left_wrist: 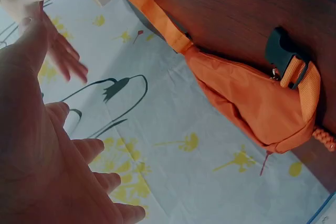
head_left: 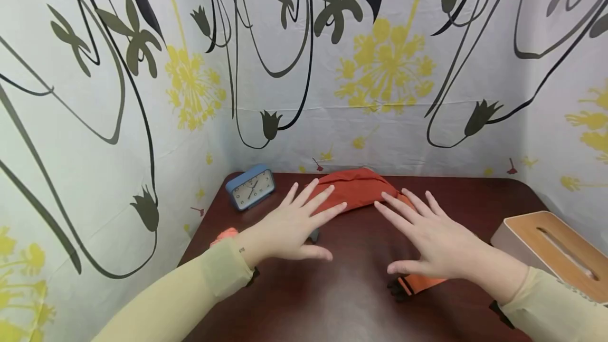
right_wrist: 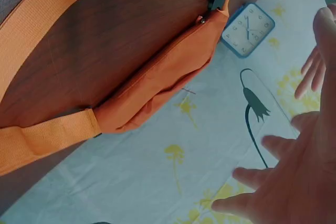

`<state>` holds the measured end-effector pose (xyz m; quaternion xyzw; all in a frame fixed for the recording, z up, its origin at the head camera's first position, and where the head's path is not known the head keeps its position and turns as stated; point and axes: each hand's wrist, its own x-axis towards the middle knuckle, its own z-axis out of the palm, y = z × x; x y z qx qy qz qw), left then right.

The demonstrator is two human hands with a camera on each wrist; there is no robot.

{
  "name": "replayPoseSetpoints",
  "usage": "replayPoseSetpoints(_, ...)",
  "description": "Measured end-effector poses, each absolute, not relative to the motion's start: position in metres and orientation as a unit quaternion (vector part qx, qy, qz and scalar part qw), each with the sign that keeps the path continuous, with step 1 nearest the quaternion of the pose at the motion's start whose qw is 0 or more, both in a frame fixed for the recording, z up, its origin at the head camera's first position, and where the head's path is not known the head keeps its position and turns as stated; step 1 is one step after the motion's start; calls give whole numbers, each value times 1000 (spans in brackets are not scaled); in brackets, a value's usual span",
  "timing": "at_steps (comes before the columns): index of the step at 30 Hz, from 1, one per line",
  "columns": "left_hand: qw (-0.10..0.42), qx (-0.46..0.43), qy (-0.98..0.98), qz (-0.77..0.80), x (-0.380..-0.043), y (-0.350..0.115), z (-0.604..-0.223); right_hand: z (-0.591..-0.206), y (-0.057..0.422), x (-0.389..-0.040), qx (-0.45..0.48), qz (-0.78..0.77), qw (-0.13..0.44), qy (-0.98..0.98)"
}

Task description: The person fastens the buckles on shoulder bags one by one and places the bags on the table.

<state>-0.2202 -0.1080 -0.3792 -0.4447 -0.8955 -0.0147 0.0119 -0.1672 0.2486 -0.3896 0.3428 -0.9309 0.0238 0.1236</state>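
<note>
An orange fanny pack (head_left: 353, 186) lies at the far side of the dark table, partly hidden behind both hands in the head view. My left hand (head_left: 294, 226) hovers in front of its left part, fingers straight and spread. On the other side my right hand (head_left: 434, 241) is held up the same way. Neither hand holds anything. Below the right hand, an orange strap (head_left: 420, 284) ends in a black buckle piece (head_left: 400, 287). Another dark buckle piece (left_wrist: 281, 51) shows at the bag's other end in the left wrist view, beside a zipper along the bag (right_wrist: 163, 72).
A blue-framed clock (head_left: 253, 188) stands at the back left corner of the dark red table (head_left: 342, 300). An orange braided cord (head_left: 224, 235) is partly hidden by the left wrist. At right stands a white tissue box (head_left: 556, 241) with a wooden lid. Patterned curtains (head_left: 294, 94) surround the table.
</note>
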Motion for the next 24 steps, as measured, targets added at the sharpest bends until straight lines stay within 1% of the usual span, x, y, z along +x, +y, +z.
replayPoseSetpoints(3,7,-435,-900,-32,-223,-109,-385,-395,250,-169,349,40,82,-933)
replayPoseSetpoints(9,-3,-400,-914,-65,-230,-112,-402,-415,258,-171,364,79,-38,-927)
replayPoseSetpoints(14,8,-369,-926,-83,-237,-120,-423,-436,263,-172,345,128,-111,-923)
replayPoseSetpoints(18,17,-331,-936,-117,-244,-128,-440,-451,267,-176,330,149,-142,-921)
replayPoseSetpoints(24,11,-284,-944,-169,-257,-138,-464,-468,272,-180,329,180,-159,-913)
